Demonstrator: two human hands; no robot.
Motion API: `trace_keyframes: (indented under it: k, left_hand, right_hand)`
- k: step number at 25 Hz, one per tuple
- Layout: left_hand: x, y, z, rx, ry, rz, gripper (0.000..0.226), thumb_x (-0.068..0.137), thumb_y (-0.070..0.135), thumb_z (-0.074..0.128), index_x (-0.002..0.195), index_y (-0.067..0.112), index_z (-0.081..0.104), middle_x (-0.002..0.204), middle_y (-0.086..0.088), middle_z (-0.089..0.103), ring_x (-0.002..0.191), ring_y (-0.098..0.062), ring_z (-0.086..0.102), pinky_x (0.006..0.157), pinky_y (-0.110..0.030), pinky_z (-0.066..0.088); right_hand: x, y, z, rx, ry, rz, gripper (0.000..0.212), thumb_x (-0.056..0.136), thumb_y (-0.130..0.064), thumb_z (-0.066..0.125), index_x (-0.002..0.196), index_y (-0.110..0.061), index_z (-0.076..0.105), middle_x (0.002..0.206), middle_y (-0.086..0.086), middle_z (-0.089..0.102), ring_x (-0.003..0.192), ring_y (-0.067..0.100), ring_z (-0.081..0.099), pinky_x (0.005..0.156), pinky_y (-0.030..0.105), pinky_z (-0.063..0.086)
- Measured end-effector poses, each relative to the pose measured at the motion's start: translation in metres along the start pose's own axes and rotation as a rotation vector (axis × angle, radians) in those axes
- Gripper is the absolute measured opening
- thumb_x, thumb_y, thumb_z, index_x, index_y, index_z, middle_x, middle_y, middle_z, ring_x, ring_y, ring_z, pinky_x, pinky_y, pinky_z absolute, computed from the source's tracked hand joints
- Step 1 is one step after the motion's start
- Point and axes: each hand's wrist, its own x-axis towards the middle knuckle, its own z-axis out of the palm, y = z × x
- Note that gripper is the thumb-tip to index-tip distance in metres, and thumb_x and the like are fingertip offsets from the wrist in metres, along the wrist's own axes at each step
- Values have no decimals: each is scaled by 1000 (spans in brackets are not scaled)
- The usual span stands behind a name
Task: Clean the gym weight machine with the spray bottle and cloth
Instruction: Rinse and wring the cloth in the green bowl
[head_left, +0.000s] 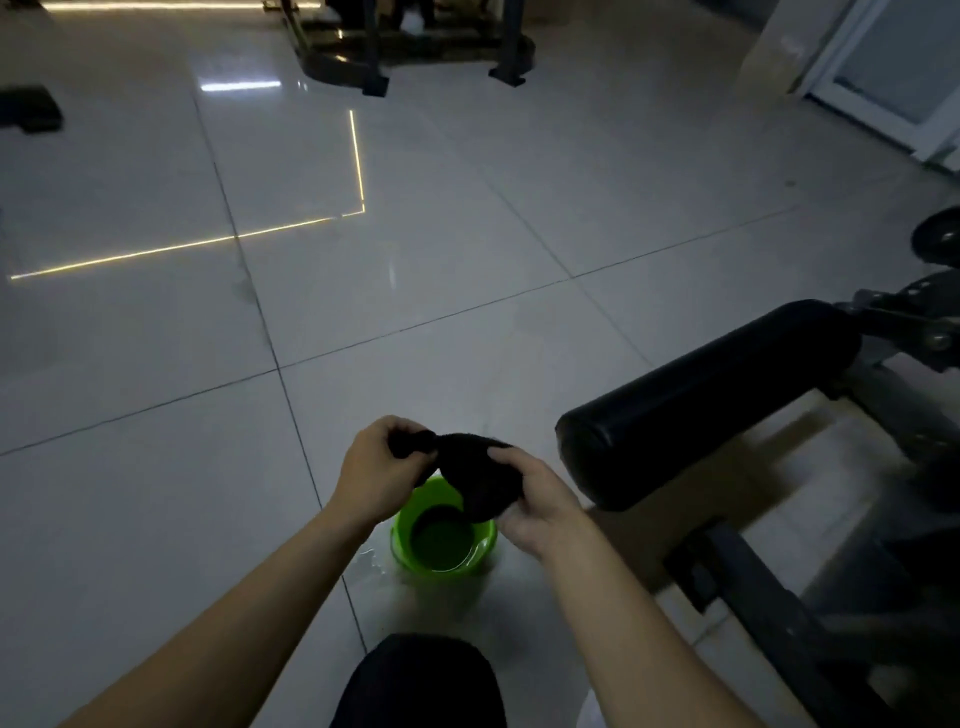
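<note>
A black cloth (475, 475) is bunched and twisted between both my hands, held just above a green bucket (402, 525) with dark water in it. My left hand (371, 470) grips the cloth's left end. My right hand (535, 506) clasps its thicker right part. The weight machine's black padded roller (701, 395) lies close to the right of my hands, joined to a dark metal frame (769, 587). No spray bottle is in view.
A small puddle (371, 561) shines on the grey tiled floor left of the bucket. My dark-clothed knee (421, 680) is at the bottom centre. Another machine base (415, 52) stands far ahead, and a black block (28, 109) lies far left.
</note>
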Motion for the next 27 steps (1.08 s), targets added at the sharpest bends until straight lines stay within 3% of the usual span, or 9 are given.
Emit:
trace_keyframes:
  k: [3,6,9,12,15,19,21,25,27]
  left_hand:
    - [-4,-33,12,6,-80,-29,21,87,12,76,101,27,69,101,0,72,91,-19,70,79,-37,60]
    - [-17,-43,36,-98,-219,-154,22,93,2,66,106,20,70,106,-7,72,96,-26,72,83,-43,62]
    - [-28,-38,49,-126,-321,-296,21,93,7,69,113,10,62,110,-16,68,91,-28,72,82,-49,62]
    - [-33,-30,48,-177,-409,-264,53,79,25,87,121,10,59,112,-15,71,100,-29,72,94,-50,58]
    - [-34,-28,39,-61,-376,-158,39,83,2,75,117,13,61,108,-11,69,99,-29,71,93,-52,57]
    - [-22,-31,28,-113,-247,-177,26,94,-7,54,104,10,71,107,-16,71,106,-35,69,95,-52,57]
    - [-16,-32,32,-156,-141,-148,24,95,-4,59,106,13,73,109,-10,72,104,-32,70,93,-51,58]
    - [-13,-42,41,-112,-123,-45,45,89,5,74,127,27,67,123,10,68,100,-23,72,91,-44,61]
    - [-11,-46,41,-49,-114,-9,38,90,6,73,120,28,73,114,12,72,94,-18,74,86,-43,62]
  right_hand:
    - [25,14,-9,86,100,-18,37,100,-33,63,110,1,71,98,23,75,81,35,74,67,40,63]
    - [39,21,-16,238,217,-46,53,93,-48,71,127,-8,64,106,17,71,92,32,69,74,43,58]
    - [38,18,-11,337,157,-112,25,96,-34,67,108,-13,62,86,11,72,86,24,66,75,37,51]
    - [39,22,-2,10,178,-254,15,87,-2,60,100,-10,59,84,18,70,77,31,68,68,37,54]
    - [44,18,-4,4,180,-307,22,93,9,58,110,-5,62,81,21,67,62,27,68,58,34,58]
    - [41,9,-21,-30,101,-90,22,96,-5,63,118,-4,66,94,19,68,76,27,68,64,36,60]
    - [39,18,-22,-226,94,-59,20,92,-10,66,111,-5,70,95,19,69,84,33,68,76,41,59]
    - [24,26,-9,-521,-7,-18,19,83,-25,54,75,-17,69,75,8,58,68,26,55,61,32,40]
    - [18,26,-9,-544,-88,26,27,90,-31,49,83,-17,70,80,9,60,73,25,58,62,31,40]
